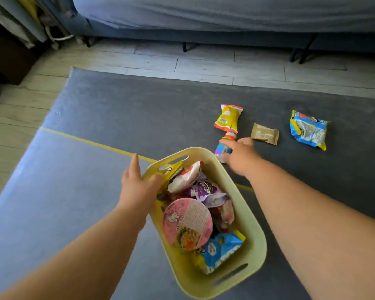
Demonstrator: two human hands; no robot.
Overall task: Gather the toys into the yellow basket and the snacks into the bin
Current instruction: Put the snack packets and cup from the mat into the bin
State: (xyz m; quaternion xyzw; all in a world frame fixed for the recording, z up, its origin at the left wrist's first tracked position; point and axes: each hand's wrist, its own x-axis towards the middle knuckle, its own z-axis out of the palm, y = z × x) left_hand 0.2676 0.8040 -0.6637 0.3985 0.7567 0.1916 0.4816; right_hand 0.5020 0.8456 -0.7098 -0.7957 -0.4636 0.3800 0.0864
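Grey carpet (139, 109) covers a pale plank floor, with a yellow tape line (91, 142) crossing it and a grey bed (225, 16) at the far edge. Seen from the head camera, a yellow basket (256, 232) with slotted handles sits on the carpet between the person's bare forearms. It is packed with snack packets: a round pink noodle cup (187, 224) with a cartoon cat on its lid, a purple pouch (210, 190) with white script too small to read, a white and red packet (185, 176), and a blue and yellow packet (220, 250) showing a bee. The left hand (139, 182) grips the basket's left rim, thumb inside. The right hand (239, 156) reaches just beyond the basket, fingers curled on a rainbow-coloured toy (224, 146) lying on the carpet; whether the hold is firm cannot be told. Touching the toy's far end is a yellow and orange snack bag (227, 118) with a barcode. Nearby lie a small tan packet (264, 134) and, well apart to the right, a blue noodle packet (309, 129).
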